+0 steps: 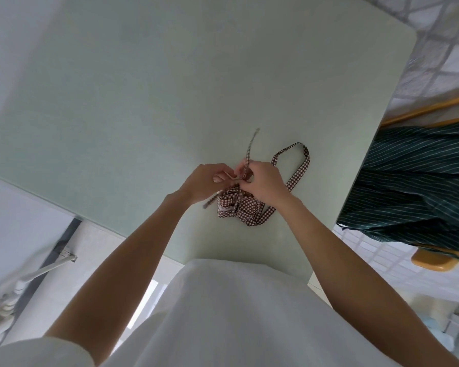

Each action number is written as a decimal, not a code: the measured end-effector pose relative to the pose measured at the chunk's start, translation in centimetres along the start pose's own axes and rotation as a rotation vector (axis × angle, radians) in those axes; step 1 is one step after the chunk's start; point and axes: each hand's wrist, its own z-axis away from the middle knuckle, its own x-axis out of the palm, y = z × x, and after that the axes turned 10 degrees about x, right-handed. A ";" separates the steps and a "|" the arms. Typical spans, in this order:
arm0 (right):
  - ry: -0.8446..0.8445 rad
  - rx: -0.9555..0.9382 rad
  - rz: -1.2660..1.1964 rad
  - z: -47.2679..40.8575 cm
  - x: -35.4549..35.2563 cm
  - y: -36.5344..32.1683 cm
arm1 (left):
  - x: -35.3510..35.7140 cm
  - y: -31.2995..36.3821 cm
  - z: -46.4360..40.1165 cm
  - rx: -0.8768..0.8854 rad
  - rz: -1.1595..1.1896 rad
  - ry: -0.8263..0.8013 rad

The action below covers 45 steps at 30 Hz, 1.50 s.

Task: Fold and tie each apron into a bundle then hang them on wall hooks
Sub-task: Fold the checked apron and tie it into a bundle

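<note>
A small bundle of folded brown-and-white gingham apron cloth [236, 209] is seen lying on the pale green, round-cornered tabletop [143, 102], near the edge closest to the person. The bundle is worked on from above by both hands, which are held close together just over it. A narrow gingham tie strap [249, 148] is pinched between the curled fingers of the right hand [263, 182], and its free end is seen pointing away across the tabletop. The fingers of the left hand [207, 181] are curled round another strap, whose loose end [210, 202] is seen emerging below that hand beside the bundle. A wider gingham loop [300, 160] is laid flat on the tabletop to the right of the hands and is joined to the bundle under the right wrist. A dark green apron with thin white stripes [414, 186] is draped over a wooden chair [435, 260] just beyond the right edge of the tabletop. A white garment [223, 313] is worn by the person, and both forearms are bare.
</note>
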 end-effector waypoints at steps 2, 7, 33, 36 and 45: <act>0.140 -0.079 0.158 0.2 0.7 0.0 | 0.4 0.0 0.1 -0.058 0.053 0.062; 0.299 -0.207 0.084 0.6 2.1 0.4 | 0.9 -0.2 0.9 -0.099 0.224 0.085; 0.077 0.141 -0.652 2.0 0.3 1.5 | -0.3 -1.5 0.6 -0.064 -0.299 0.461; 0.036 0.343 -1.012 0.6 0.3 0.3 | -0.9 -0.1 1.2 0.181 -0.371 0.334; 0.039 0.356 -0.536 -1.2 2.8 -1.2 | -3.4 1.7 0.2 0.449 -0.663 0.177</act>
